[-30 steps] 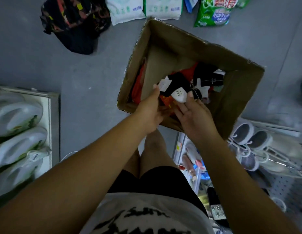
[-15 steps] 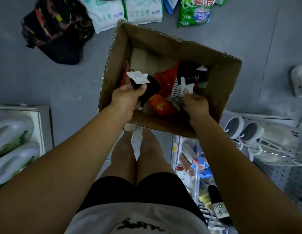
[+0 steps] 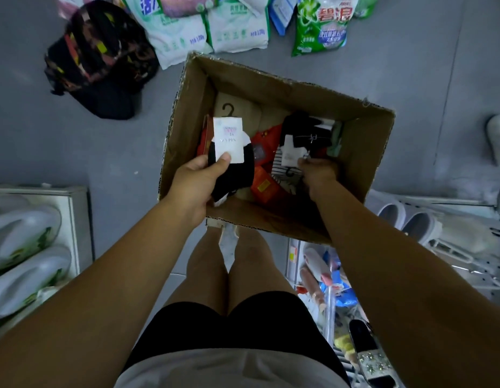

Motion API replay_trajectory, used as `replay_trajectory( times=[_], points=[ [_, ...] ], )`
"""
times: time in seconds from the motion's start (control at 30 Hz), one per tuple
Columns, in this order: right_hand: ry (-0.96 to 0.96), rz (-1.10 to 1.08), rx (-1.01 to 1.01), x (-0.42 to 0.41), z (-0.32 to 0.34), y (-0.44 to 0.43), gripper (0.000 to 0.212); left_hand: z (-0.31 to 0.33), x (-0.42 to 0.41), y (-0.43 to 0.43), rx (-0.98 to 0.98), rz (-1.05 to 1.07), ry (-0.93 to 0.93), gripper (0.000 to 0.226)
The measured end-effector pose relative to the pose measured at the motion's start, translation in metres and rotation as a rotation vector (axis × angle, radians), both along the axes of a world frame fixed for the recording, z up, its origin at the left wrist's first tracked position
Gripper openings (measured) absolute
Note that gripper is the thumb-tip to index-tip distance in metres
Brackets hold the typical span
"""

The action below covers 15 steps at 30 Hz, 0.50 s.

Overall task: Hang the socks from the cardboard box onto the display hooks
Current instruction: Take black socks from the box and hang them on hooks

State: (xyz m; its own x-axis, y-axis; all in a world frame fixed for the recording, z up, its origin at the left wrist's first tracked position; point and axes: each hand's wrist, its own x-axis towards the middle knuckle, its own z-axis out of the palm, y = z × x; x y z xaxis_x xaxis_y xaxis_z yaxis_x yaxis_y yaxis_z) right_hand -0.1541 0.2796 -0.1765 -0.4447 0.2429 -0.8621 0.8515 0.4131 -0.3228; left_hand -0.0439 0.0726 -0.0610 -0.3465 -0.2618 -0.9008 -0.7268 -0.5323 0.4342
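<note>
the left hand (image 3: 197, 186) is closed around a pair of black socks (image 3: 234, 175), thumb pressed on the lower edge of the white paper label (image 3: 228, 140) and the other fingers wrapped behind. the pair is held over the left part of the cardboard box (image 3: 363, 152), above its near left corner. its long axis runs roughly from the near edge of the box toward the far edge, with the label and its small black hanger hook (image 3: 228, 110) pointing to the far side and the dark toe end hanging down toward the near wall.

the right hand (image 3: 317, 175) is lowered inside the box near the near right side, fingers curled and pinching at a white tag (image 3: 290, 155) on a striped pair of socks (image 3: 285, 170); how firmly it grips cannot be told. red packets (image 3: 267, 186) and more black socks (image 3: 304, 130) lie heaped on the box floor toward the right wall.

the box stands on the grey floor (image 3: 75, 141), with a dark backpack (image 3: 100, 60) beyond its far left corner and a green bag (image 3: 321, 23) past the far edge.
</note>
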Motion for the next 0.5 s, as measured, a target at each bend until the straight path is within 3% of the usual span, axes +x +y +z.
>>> replay_trajectory(
  times=[0.1,0.23,0.4,0.5],
  points=[
    [0.039,-0.084,-0.04,0.002,0.0,-0.004,0.017,0.009,-0.002,0.0,-0.001,-0.021,0.013,0.031],
    [0.071,-0.016,-0.021,0.002,-0.002,-0.012,0.05,0.01,-0.005,0.001,-0.044,-0.032,-0.025,0.017],
    [0.092,0.054,0.063,0.0,-0.003,-0.022,0.033,0.0,-0.004,0.001,-0.01,-0.07,-0.038,0.016],
    [0.098,-0.043,0.092,0.002,0.001,-0.019,0.027,-0.005,-0.005,-0.002,0.016,-0.138,-0.041,0.023]
  ],
)
